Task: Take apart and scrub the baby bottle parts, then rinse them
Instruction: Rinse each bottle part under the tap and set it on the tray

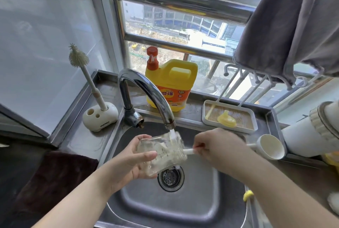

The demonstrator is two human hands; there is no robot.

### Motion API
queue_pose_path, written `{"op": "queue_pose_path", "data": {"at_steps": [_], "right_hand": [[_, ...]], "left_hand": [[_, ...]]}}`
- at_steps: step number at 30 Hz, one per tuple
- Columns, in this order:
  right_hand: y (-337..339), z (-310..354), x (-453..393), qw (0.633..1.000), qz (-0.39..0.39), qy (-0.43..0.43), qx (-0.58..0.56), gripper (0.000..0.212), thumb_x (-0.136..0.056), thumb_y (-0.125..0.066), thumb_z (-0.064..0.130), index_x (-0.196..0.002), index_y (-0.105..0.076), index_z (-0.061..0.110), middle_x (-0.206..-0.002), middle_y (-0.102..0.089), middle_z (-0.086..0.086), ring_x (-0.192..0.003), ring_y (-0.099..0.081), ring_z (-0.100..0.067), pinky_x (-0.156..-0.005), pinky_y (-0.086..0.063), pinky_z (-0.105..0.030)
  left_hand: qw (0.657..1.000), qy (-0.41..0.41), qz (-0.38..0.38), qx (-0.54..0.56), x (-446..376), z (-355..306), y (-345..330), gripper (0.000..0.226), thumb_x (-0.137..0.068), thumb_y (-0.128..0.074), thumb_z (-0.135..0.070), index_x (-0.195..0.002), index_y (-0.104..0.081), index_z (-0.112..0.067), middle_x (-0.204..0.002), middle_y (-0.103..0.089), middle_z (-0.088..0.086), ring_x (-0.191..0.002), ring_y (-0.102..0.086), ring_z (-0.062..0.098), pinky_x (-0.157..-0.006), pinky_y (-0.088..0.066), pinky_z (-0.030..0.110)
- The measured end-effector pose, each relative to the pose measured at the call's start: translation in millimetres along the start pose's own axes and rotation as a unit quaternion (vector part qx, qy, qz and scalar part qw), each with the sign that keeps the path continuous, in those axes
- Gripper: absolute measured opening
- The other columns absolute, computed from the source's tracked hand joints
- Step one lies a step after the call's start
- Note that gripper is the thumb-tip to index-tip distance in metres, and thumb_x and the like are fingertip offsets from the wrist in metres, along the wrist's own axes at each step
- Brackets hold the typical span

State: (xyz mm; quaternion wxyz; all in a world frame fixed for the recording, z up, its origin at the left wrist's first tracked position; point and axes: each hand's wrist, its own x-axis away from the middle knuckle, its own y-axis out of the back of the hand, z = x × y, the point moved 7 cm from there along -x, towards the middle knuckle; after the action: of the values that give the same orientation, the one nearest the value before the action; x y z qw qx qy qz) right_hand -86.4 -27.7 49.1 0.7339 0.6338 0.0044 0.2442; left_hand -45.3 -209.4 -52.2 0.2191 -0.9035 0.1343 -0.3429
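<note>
Steel sink (128, 198) walls ring the work, basin floor bare around the drain strainer (171, 178). Left hand (131, 161) curls round the clear baby bottle (162, 151) under the faucet (146, 92) stream (water running); right hand (218, 147) pinches the brush handle (189, 151) entering its mouth.

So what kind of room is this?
Most likely a small home kitchen: a steel sink with water running from the tap, and a yellow dish soap jug on the ledge by the window.
</note>
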Motion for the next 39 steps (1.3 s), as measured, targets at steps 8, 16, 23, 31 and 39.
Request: {"op": "queue_pose_path", "data": {"at_steps": [8, 16, 23, 31, 39], "right_hand": [[1.5, -2.8, -4.3, 0.985, 0.052, -0.027, -0.161, 0.014, -0.092, -0.056, 0.033, -0.083, -0.066, 0.027, -0.075, -0.067, 0.004, -0.069, -0.063, -0.017, -0.070, -0.053, -0.032], [-7.1, -3.9, -2.2, 0.983, -0.033, -0.016, -0.181, 0.009, -0.085, -0.064, 0.036, -0.081, -0.068, 0.030, -0.072, -0.066, 0.012, -0.064, -0.054, -0.002, -0.066, -0.049, -0.026], [9.8, -3.9, 5.6, 1.000, 0.002, 0.024, -0.007, 0.015, -0.090, -0.052, 0.039, -0.097, -0.065, 0.034, -0.089, -0.062, 0.016, -0.086, -0.056, -0.007, -0.074, -0.048, -0.028], [27.6, -22.2, 11.9, 0.998, -0.039, -0.013, 0.041, 0.018, -0.092, -0.048, 0.043, -0.102, -0.063, 0.038, -0.101, -0.062, 0.016, -0.098, -0.056, -0.008, -0.068, -0.036, -0.025], [8.9, -27.2, 13.9, 0.998, 0.027, -0.025, -0.050, 0.012, -0.091, -0.054, 0.039, -0.084, -0.063, 0.034, -0.074, -0.060, 0.016, -0.072, -0.055, -0.006, -0.069, -0.048, -0.025]], "left_hand": [[0.999, -0.039, 0.008, 0.020, -4.1, -9.4, -7.4, 0.098, -0.050, -0.084, 0.001, -0.133, -0.041, -0.027, -0.125, -0.061, 0.017, -0.110, -0.063, 0.033, -0.084, -0.056, 0.041], [0.997, 0.039, 0.042, 0.044, -1.7, 2.4, -8.8, 0.100, -0.055, -0.091, -0.025, -0.136, -0.036, -0.045, -0.131, -0.056, 0.018, -0.114, -0.058, 0.041, -0.082, -0.056, 0.049], [0.999, 0.042, 0.015, 0.007, -0.7, 6.1, -6.4, 0.064, -0.078, -0.067, -0.047, -0.130, -0.049, -0.015, -0.102, -0.071, 0.013, -0.091, -0.067, 0.033, -0.081, -0.054, 0.049], [1.000, 0.025, 0.011, -0.014, 0.2, 4.9, 2.7, 0.083, -0.059, -0.083, -0.048, -0.130, -0.048, -0.021, -0.128, -0.058, 0.018, -0.106, -0.063, 0.036, -0.073, -0.054, 0.045], [0.999, -0.008, -0.031, -0.014, 2.0, -0.5, 16.0, 0.078, -0.056, -0.086, -0.044, -0.123, -0.053, -0.024, -0.124, -0.060, 0.011, -0.104, -0.065, 0.035, -0.070, -0.056, 0.048]]}}
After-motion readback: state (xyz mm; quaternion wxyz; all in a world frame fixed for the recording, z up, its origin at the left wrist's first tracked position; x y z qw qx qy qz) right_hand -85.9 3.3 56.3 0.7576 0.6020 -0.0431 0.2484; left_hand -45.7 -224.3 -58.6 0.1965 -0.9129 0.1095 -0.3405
